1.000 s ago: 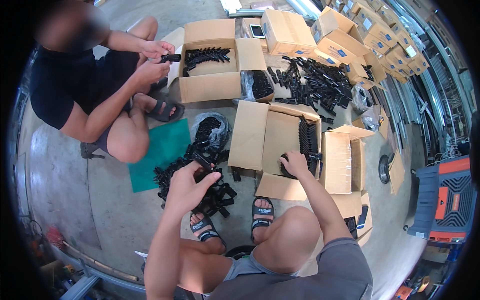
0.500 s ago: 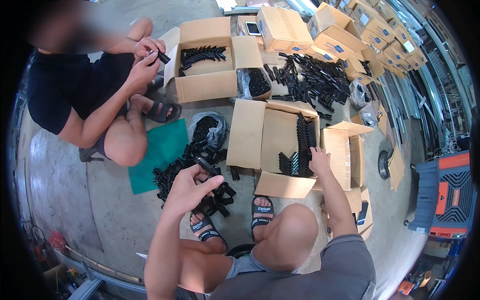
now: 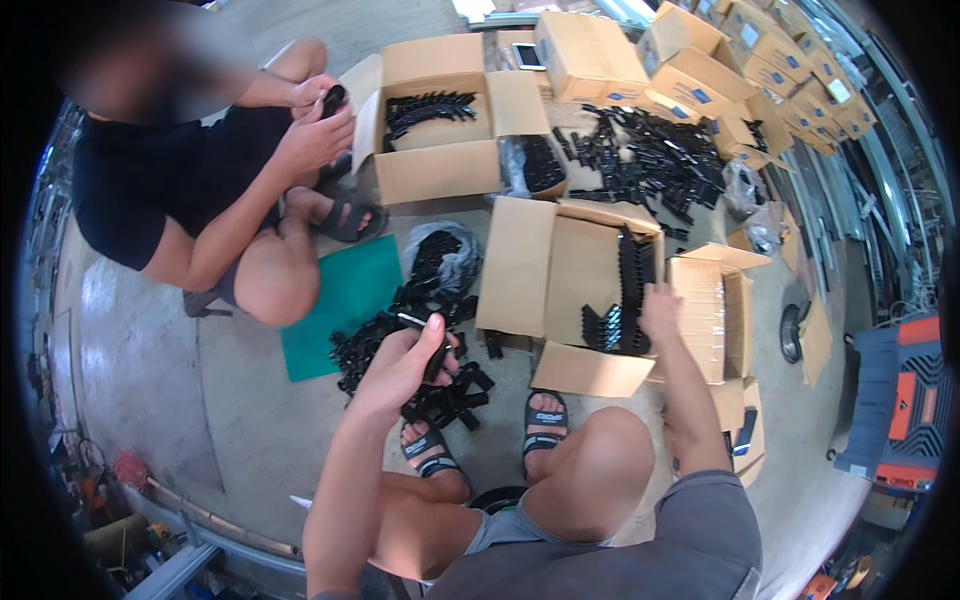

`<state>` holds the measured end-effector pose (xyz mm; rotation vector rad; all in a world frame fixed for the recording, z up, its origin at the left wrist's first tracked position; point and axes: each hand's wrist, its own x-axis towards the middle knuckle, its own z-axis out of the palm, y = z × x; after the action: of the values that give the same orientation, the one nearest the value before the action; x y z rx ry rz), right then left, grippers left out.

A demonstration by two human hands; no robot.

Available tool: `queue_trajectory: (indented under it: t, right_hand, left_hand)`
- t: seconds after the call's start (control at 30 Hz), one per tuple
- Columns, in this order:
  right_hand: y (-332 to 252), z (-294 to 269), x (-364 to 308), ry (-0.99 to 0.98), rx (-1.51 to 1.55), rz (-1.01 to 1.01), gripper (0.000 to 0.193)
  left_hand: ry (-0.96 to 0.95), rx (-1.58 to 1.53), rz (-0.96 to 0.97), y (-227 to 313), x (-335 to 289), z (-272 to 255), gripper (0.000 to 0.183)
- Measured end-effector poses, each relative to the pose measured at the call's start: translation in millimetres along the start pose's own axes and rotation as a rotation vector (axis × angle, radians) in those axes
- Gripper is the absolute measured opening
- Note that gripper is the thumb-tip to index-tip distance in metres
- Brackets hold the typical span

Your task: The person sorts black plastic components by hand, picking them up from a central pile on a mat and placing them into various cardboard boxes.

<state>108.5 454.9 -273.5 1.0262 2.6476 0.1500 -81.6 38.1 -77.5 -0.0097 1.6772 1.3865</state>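
My left hand (image 3: 405, 365) is closed round a short black tubular piece (image 3: 437, 362), thumb raised. A thin pale bar shows beside the thumb; I cannot make out whether it belongs to that piece. Below the hand, a heap of similar black pieces (image 3: 470, 395) lies on the floor and partly over a green sheet (image 3: 345, 300). My right hand (image 3: 661, 315) is at the right wall of an open cardboard box (image 3: 580, 275), fingers apart and partly bent, with nothing seen in them. Next to it, black pieces (image 3: 632, 275) stand in a neat row inside the box, with a shorter row (image 3: 602, 325) beside them.
At the left a co-worker (image 3: 190, 190) sits holding a black piece (image 3: 334, 100) by another open box (image 3: 440, 175). A bag of black parts (image 3: 445, 260) stands near the green sheet. Loose black pieces (image 3: 650, 160) spread before stacked cartons (image 3: 590, 60). A grey-orange machine (image 3: 905, 400) stands right.
The whole view has shifted, so things sit farther right. My left hand has turned, its thumb now up and the black piece deeper in the fingers. The co-worker has turned their piece.
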Motion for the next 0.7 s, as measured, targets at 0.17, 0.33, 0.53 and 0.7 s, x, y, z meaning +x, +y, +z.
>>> queue_trajectory:
  t: [0.17,0.33,0.53,0.7]
  right_hand:
    - [43.8,24.4,-0.1,-0.186,0.075,0.088,0.049]
    - [56.6,19.2,-4.9,-0.062,0.161,-0.049,0.041]
    - [70.7,27.0,2.3,-0.058,0.103,-0.153,0.041]
    - [97.1,26.0,-5.6,0.066,0.043,-0.288,0.041]
  left_hand:
    - [-0.033,0.036,-0.034,2.0,7.7,9.0,0.071]
    - [-0.057,0.092,0.006,-0.1,7.0,19.4,0.067]
    - [-0.031,0.142,0.035,-4.6,10.6,16.4,0.054]
    - [-0.044,0.109,0.085,-4.0,11.2,18.6,0.038]
